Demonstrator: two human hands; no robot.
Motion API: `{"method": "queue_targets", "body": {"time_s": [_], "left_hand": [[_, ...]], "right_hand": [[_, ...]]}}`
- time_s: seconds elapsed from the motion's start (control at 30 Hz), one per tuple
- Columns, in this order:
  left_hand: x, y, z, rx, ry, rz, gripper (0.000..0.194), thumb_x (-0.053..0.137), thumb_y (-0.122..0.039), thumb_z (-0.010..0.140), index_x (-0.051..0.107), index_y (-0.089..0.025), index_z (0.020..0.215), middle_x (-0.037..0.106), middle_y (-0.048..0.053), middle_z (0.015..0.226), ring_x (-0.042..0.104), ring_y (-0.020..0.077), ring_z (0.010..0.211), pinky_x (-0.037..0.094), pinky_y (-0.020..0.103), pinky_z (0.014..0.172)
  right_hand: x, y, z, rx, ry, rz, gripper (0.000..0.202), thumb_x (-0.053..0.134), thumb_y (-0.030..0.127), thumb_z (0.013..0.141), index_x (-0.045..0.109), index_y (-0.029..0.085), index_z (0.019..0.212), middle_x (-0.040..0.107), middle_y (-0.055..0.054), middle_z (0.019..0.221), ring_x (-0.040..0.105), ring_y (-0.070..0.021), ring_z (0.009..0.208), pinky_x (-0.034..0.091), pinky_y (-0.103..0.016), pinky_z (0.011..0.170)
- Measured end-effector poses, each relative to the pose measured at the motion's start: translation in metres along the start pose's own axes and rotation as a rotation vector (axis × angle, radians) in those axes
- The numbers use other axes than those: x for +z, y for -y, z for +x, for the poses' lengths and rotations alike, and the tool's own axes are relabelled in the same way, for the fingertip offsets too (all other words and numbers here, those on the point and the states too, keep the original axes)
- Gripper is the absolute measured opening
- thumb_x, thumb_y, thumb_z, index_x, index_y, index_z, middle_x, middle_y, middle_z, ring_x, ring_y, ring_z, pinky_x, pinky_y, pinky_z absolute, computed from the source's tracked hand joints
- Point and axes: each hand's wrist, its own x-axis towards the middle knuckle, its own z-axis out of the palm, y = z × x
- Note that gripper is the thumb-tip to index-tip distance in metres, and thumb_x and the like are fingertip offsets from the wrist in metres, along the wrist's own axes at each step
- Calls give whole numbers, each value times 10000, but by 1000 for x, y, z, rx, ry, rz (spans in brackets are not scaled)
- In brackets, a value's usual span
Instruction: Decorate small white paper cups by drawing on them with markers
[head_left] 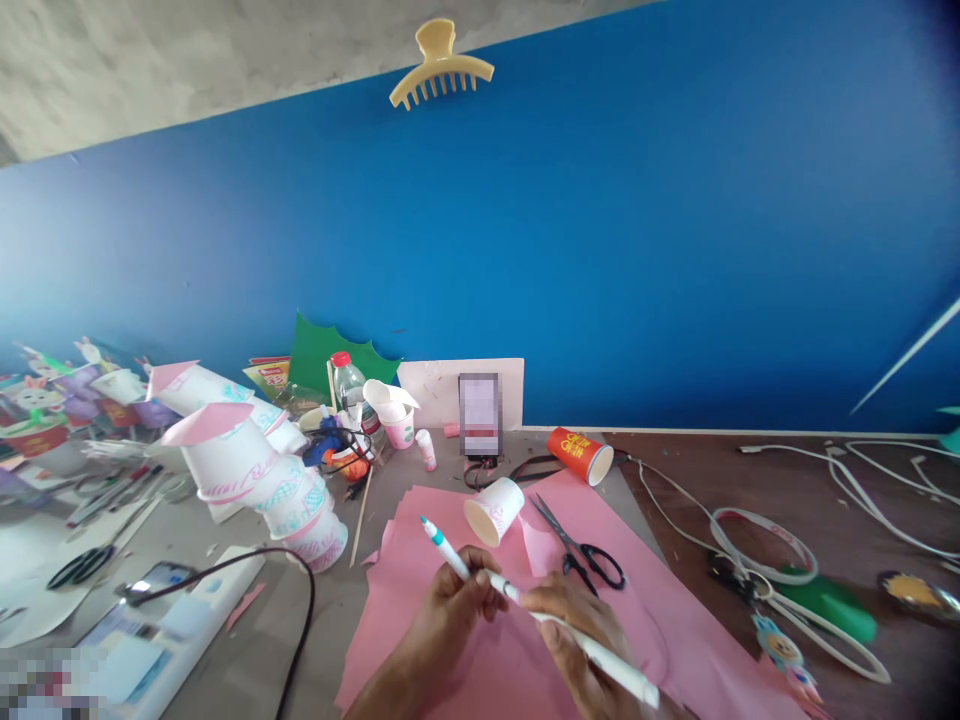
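Blue wall [637,230] at the back, grey and brown tabletop [259,655] below. Your left hand [459,602] has thumb and fingers pinched on a teal-ended marker [449,553], teal end pointing up and away. Your right hand [581,635] is wrapped around a white barrel [616,668], roughly in line with it; can't tell if they're one piece. Both are over pink paper [412,515]. Just past your fingers: white paper cup [504,508] on its side, scissors [574,548] right of it, blades slightly apart. Farther out: red cup [574,455] lying down, phone [480,415] upright against a pale board [427,385]. Left of the paper, you've got leaning stacked cups [270,490] with a pink cone top. Far right, white cables [862,495] on brown.
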Motion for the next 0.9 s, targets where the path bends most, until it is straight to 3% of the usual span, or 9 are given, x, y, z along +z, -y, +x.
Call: {"method": "queue_targets", "body": {"time_s": [0.17,0.33,0.57,0.73,0.9], "left_hand": [[-5,7,-3,35,16,148,322,712,-468,790,626,-162,838,539,-30,624,452,95,607,329,229,594],[-5,11,-2,53,44,151,383,686,-529,790,616,-155,832,508,-28,575,474,106,602,310,227,563],[-3,15,-4,45,70,111,419,691,-565,768,601,-157,804,470,-52,529,375,67,488,262,222,503],[2,16,-9,12,66,117,435,692,-583,758,575,-164,767,420,-69,492,341,58,449,225,226,479],[1,17,-11,23,84,132,430,675,-586,772,573,-168,775,428,-65,493,337,58,449,225,226,478]], "right_hand": [[3,-7,-3,18,55,-2,236,481,149,922,600,278,1080,712,-5,814,709,-200,709,590,-291,621],[4,-8,-7,44,66,28,297,434,102,933,569,286,1123,692,-5,800,704,-198,714,594,-283,639],[7,-12,-13,-18,79,52,285,368,249,996,573,320,1182,615,-10,753,646,-203,617,578,-296,571],[9,-20,-17,-49,89,65,349,268,265,1024,524,335,1251,578,-10,753,630,-196,595,577,-303,574],[16,-25,-16,-174,-10,87,339,255,344,1029,580,280,1098,467,18,645,535,-159,485,501,-261,431]]}}
